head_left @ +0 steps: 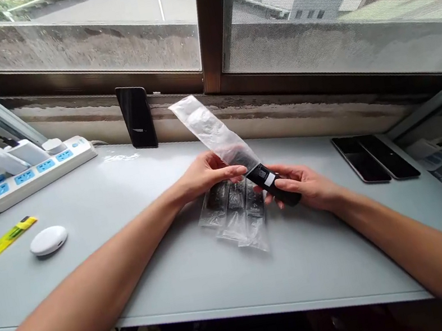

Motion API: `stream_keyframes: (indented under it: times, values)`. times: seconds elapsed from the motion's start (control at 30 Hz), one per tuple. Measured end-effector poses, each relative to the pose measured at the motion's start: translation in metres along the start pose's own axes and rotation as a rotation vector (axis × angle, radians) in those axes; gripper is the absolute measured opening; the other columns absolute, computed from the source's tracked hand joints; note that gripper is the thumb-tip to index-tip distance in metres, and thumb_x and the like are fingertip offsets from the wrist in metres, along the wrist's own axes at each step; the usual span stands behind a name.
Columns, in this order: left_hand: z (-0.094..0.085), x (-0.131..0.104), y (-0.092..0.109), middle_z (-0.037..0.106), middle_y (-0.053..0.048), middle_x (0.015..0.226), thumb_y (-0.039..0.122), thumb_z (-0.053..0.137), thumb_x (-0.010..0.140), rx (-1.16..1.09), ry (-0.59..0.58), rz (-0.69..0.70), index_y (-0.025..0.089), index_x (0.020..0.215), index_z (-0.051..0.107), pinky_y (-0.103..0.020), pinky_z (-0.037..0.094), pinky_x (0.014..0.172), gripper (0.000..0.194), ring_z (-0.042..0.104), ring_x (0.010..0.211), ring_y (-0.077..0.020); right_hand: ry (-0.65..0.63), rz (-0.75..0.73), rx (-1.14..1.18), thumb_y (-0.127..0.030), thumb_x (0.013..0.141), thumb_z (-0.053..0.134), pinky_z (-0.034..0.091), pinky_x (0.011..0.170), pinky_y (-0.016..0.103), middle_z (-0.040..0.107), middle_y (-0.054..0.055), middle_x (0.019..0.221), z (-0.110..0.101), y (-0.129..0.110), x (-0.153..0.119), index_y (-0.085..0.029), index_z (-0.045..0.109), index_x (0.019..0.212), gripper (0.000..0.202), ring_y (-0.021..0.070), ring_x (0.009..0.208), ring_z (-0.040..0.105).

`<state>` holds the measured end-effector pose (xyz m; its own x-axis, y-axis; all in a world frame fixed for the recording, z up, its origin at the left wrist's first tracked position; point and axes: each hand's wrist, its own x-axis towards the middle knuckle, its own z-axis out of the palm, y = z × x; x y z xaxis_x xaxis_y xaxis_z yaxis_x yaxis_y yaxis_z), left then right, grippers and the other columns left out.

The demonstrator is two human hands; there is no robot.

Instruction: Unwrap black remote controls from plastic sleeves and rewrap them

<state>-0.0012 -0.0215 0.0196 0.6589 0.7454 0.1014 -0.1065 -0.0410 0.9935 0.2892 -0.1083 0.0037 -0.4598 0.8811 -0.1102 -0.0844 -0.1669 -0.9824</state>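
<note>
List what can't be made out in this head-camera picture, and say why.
Head view, too small: the print on the label of the black device.
Head view, hidden: some fingers of the left hand, behind the clear bag.
Head view, hidden: the far ends of the bagged items, behind the hands and held device.
Head view, too small: any lettering on the yellow strip.

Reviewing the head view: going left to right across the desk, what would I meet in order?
Yellow strip, white case, upright black phone, left hand, black device, two flat phones.
</note>
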Motion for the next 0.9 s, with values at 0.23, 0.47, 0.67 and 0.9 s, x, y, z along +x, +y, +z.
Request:
stream_keyframes:
  times: [0.23,0.47,0.67,0.9]
  values:
    - [0.011,-0.003,0.007,0.081,-0.009,0.104,0.044,0.102,0.084,-0.001,-0.127,0.026,0.019,0.127,0.082,-0.032,0.063,0.078,0.053,0.076,0.086,-0.0203,0.032,0.020,0.067,-0.046,0.097,0.094,0.066,0.066,0.032,0.088,0.014,0.127,0.000,0.001,0.001,-0.028,0.080,0.146,0.054,0.0287,0.094,0.088]
    - [0.005,-0.001,0.000,0.081,-0.009,0.118,0.046,0.101,0.085,0.045,0.097,0.180,0.021,0.124,0.082,-0.033,0.066,0.083,0.050,0.077,0.092,-0.0200,0.259,-0.034,0.223,-0.047,0.093,0.097,0.064,0.065,0.027,0.086,0.009,0.120,0.001,0.001,0.009,-0.024,0.088,0.117,0.034,0.0232,0.091,0.086]
    - [0.012,-0.007,-0.002,0.083,-0.013,0.132,0.042,0.100,0.086,0.227,0.005,0.247,0.023,0.127,0.084,-0.045,0.061,0.115,0.048,0.078,0.127,-0.0303,0.138,-0.006,0.138,-0.055,0.092,0.098,0.068,0.075,0.034,0.086,0.007,0.108,0.001,0.002,0.006,-0.025,0.082,0.119,0.043,0.0254,0.093,0.086]
    - [0.015,-0.004,-0.012,0.082,-0.013,0.127,0.040,0.100,0.086,0.259,-0.153,0.302,0.023,0.130,0.082,-0.041,0.064,0.102,0.051,0.080,0.113,-0.0278,0.008,-0.019,0.057,-0.055,0.102,0.089,0.063,0.075,0.029,0.085,0.005,0.097,0.000,0.004,0.003,-0.025,0.081,0.120,0.036,0.0199,0.085,0.082]
